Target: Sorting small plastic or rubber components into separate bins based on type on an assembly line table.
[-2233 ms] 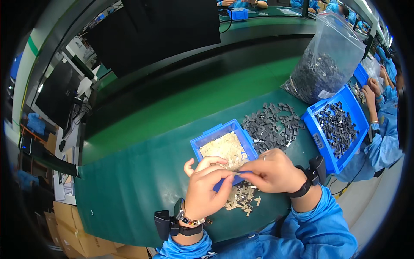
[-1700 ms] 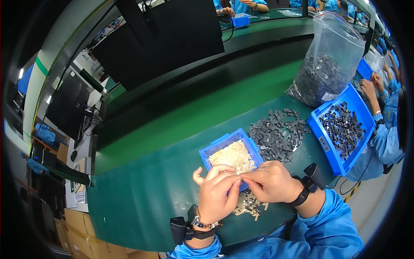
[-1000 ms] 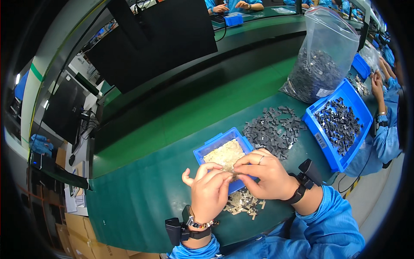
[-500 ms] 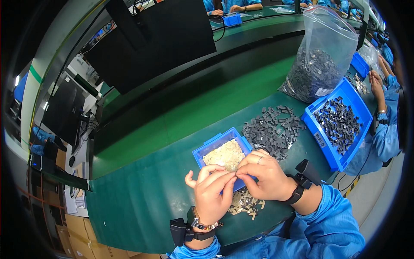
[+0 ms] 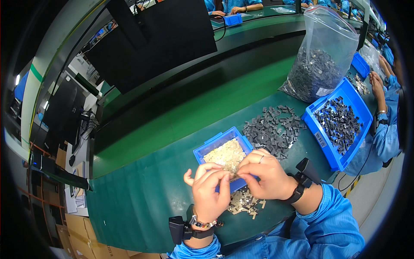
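Working small part (image 5: 234, 175) over bin (image 5: 221, 138), left hand (image 5: 209, 190) and right hand (image 5: 270, 179) pinching it; next move likely needs fine control.

Even, fairly bright light falls over the table (image 5: 142, 207), with a faint sheen on its green top, a broad dark shadow behind, glints on the bag (image 5: 325, 39), curved edges sinking into black corners, and the small part (image 5: 234, 175) at the fingers (image 5: 253, 168) too soft to make out.
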Action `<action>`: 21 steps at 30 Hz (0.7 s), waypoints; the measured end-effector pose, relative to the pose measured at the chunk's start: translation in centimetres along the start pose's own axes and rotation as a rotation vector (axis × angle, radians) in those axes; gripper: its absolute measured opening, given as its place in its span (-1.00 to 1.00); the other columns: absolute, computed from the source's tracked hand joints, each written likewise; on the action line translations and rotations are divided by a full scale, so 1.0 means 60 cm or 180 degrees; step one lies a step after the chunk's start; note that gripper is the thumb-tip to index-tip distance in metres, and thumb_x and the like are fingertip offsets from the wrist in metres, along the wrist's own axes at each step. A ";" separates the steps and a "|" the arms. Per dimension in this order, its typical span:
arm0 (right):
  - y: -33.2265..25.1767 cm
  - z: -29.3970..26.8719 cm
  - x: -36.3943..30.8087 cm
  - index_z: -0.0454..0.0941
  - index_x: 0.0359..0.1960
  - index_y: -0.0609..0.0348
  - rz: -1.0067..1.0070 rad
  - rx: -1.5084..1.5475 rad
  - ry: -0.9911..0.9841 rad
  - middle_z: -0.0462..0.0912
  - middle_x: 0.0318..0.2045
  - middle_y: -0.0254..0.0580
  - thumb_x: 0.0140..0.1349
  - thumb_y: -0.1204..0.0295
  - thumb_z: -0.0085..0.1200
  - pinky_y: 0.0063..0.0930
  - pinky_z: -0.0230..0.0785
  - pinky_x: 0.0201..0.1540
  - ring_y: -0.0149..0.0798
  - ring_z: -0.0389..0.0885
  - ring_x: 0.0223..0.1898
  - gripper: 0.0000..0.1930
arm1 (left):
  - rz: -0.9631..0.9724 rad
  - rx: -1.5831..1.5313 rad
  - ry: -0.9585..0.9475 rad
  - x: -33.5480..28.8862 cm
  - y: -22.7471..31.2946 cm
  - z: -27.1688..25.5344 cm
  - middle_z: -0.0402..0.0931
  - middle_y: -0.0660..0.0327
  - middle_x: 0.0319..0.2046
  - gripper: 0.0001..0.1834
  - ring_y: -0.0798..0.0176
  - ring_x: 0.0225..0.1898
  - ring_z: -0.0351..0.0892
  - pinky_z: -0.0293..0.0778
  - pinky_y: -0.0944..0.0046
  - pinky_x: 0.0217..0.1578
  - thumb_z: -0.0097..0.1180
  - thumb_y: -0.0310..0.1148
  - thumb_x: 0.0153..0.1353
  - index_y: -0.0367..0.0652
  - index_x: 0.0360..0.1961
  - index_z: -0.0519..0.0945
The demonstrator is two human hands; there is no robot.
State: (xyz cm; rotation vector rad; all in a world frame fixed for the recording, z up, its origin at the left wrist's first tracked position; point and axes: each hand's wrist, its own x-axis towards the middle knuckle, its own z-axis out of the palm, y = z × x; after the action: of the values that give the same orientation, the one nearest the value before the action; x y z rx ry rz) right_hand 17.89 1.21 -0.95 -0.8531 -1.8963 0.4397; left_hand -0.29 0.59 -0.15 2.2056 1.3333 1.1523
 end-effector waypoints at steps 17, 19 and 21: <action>0.008 -0.006 0.003 0.66 -0.39 0.09 -0.0255 -0.0664 0.0186 0.59 -0.42 -0.35 -0.08 0.59 0.21 -0.32 0.29 -0.28 -0.21 0.54 -0.38 -0.82 | -0.0513 0.0269 -0.0081 0.002 -0.004 -0.012 0.65 0.39 -0.39 -0.96 0.30 -0.07 0.55 -0.07 -0.04 0.18 0.28 -0.43 0.05 -0.02 -0.45 0.71; 0.010 -0.009 0.004 0.67 -0.38 0.06 -0.0401 -0.0732 0.0114 0.59 -0.41 -0.39 -0.08 0.57 0.21 -0.33 0.28 -0.28 -0.23 0.54 -0.37 -0.81 | -0.0676 0.0002 -0.0178 0.002 0.003 -0.020 0.64 0.39 -0.38 -0.97 0.31 -0.07 0.55 -0.04 -0.03 0.18 0.25 -0.41 0.11 -0.03 -0.43 0.71; 0.002 -0.013 0.009 0.69 -0.35 -0.02 -0.0826 -0.0823 0.0014 0.59 -0.39 -0.45 -0.08 0.49 0.22 -0.36 0.26 -0.29 -0.30 0.55 -0.35 -0.80 | -0.1060 -0.0600 -0.0568 0.000 0.003 -0.034 0.59 0.40 -0.28 -0.85 0.34 -0.06 0.51 -0.12 -0.12 0.18 0.18 -0.25 0.25 0.03 -0.43 0.70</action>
State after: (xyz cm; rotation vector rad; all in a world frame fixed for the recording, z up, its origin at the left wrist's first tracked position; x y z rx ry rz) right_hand 18.47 1.64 -0.34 -0.7565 -2.0542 0.0343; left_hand -1.76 0.21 1.24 1.8212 1.3872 0.8955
